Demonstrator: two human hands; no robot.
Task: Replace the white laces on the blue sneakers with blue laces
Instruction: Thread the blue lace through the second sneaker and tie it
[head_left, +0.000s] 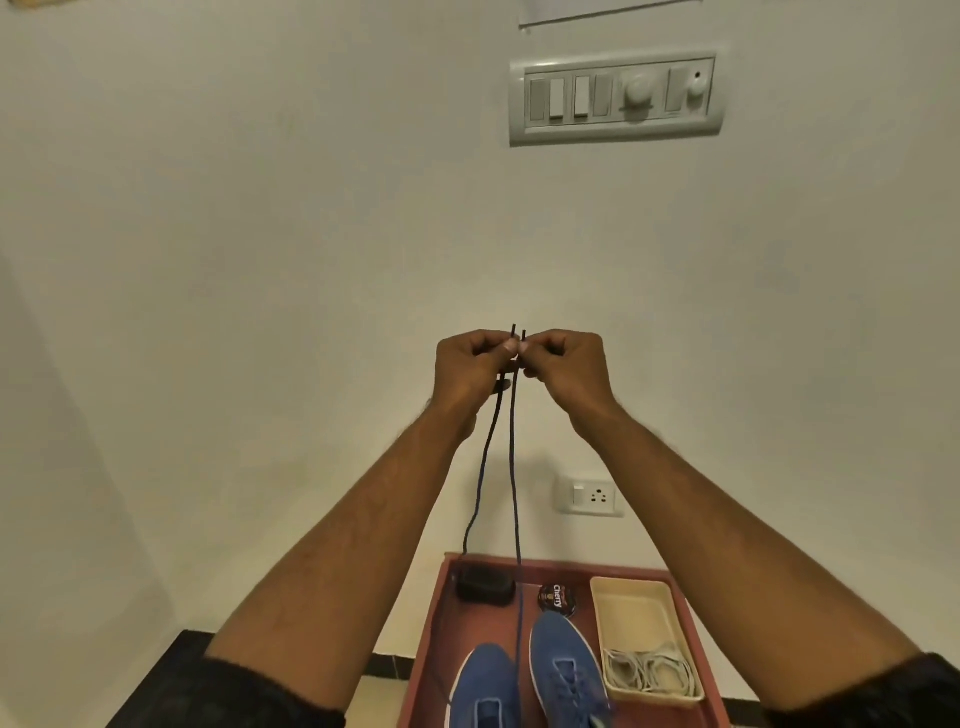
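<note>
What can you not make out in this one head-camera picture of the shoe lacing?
- Heels of both sneakers: cut off by the bottom edge.
- Where the blue lace enters the shoe: it blends in there.
- Exact grip of left hand and right hand: curled fingers hide it.
- Small print on the round tin: too small.

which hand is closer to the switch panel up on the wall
Right. The right hand is below the switch panel, nearly under it; the left hand is lower-left of it. Both pinch the blue lace ends.

Red table (431, 639) with two blue sneakers (563, 670), cream tray (610, 631), polish tin (557, 598), black case (483, 584).
</note>
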